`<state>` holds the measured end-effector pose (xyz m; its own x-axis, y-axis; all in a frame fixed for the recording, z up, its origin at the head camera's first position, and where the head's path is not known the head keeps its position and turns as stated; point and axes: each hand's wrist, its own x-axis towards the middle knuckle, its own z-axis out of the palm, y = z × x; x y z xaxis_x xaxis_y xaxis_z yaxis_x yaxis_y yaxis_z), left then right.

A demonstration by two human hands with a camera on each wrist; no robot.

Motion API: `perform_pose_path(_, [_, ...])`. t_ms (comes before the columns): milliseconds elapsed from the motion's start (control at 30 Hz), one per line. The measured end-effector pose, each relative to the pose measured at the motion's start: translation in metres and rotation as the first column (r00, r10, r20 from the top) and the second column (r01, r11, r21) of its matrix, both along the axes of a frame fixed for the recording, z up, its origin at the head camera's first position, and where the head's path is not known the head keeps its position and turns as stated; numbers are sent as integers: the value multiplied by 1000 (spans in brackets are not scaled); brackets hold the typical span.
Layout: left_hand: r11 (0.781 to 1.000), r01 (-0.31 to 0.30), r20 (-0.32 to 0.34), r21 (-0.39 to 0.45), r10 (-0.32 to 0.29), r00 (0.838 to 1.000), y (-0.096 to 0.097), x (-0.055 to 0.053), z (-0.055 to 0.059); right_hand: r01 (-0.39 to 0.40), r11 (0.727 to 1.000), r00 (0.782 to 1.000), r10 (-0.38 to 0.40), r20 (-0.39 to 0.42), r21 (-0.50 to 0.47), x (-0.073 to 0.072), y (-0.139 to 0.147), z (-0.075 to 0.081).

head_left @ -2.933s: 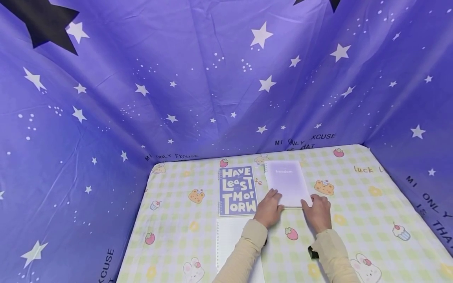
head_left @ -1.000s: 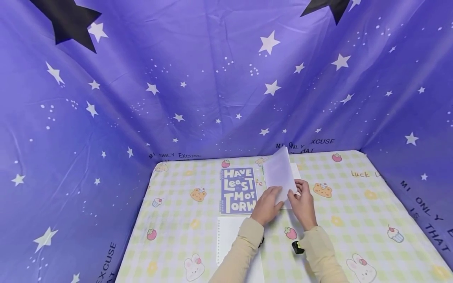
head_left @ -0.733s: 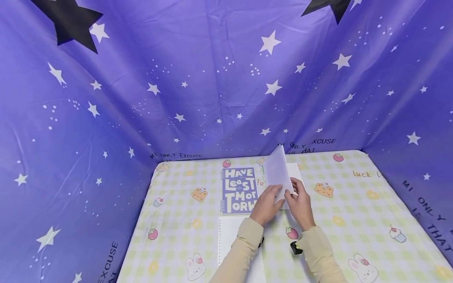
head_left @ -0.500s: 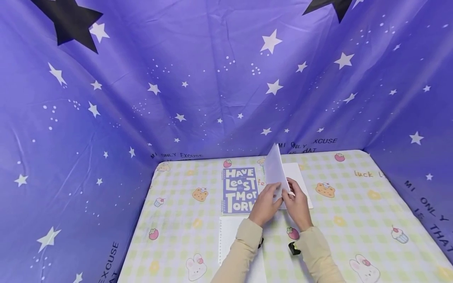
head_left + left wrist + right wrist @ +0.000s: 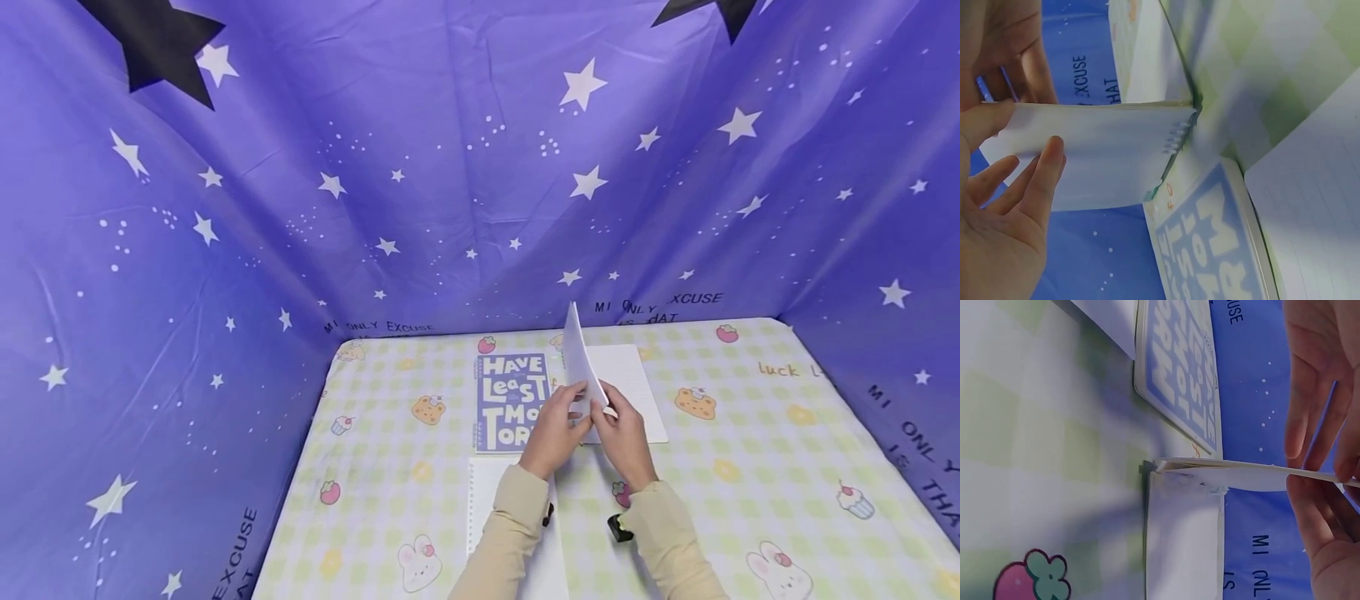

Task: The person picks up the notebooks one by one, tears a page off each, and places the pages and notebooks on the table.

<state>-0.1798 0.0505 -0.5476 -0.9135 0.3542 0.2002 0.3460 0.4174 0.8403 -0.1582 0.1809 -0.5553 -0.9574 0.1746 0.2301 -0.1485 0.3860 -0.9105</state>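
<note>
When surveyed from near to far, recorded first: two beige sleeves (image 5: pixel 671 533), with one dark device (image 5: pixel 619 527) at each wrist. Found partly beneath the left sleeve: one ruled pad (image 5: pixel 487 492) with a punched margin; bound or single sheet, cannot tell. Clamped in the right hand (image 5: pixel 624 437), thumb on the left face and fingers behind: raised leaves (image 5: pixel 580 358) of one open notebook (image 5: pixel 626 392). Touched by the left hand (image 5: pixel 551 433), on the left face only, digits loose and slightly apart. Located just right of one blue notebook (image 5: pixel 512 404), toward the far edge of the checked tablecloth (image 5: pixel 390 517): the open notebook, leaves nearly upright from the spine, ruled page flat beneath. Judged in hand: turning leaves over, roughly midway. Judged needful next: lowering leaves leftward under control, clear of the blue notebook's cover. Noted farthest: one purple star-printed curtain (image 5: pixel 420 167). Tallied: hands, two; notebooks, two; pads, one; wrist devices, two; raised leaves, not countable.
</note>
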Motion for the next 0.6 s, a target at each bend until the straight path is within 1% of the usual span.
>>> perform_pose_path(67, [1000,10,20,23,-11,1000,-3,-1,2,-8,1000,1000,7,13,12,1,-1,0])
perform_pose_path(167, [999,18,26,40,-19,999,-7,-2,4,-25,999,999,24,23,24,2,-4,-2])
perform_pose_path(300, [999,-5,-7,34,5,1000,-11,-4,6,-44,999,999,43,27,20,2,-7,-6])
perform_pose_path(367, [999,-22,-7,37,22,1000,-12,-4,7,-50,999,998,50,36,9,2,-8,-8])
perform_pose_path(500, [997,-35,35,75,32,999,-14,-4,9,-54,999,997,53,50,2,2,-12,-13])
perform_pose_path(600, [995,-34,38,90,31,999,-16,-3,9,-67,998,997,66,43,21,3,-14,-18])
